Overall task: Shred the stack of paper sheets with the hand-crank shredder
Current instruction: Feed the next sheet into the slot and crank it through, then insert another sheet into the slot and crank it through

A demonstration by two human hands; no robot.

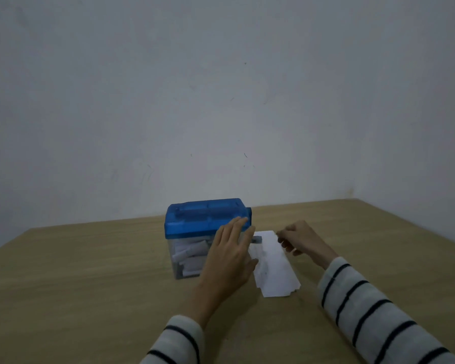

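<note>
The hand-crank shredder stands on the wooden table, with a blue lid over a clear bin that holds white paper shreds. Its grey crank handle pokes out on the right side. My left hand lies flat with straight fingers against the shredder's right front corner. A small stack of white paper sheets lies on the table just right of the shredder. My right hand hovers at the stack's far end, its fingers curled; whether they pinch the top sheet's edge is unclear.
The wooden table meets a plain grey wall behind the shredder and a second wall at the right corner. Both forearms wear striped sleeves.
</note>
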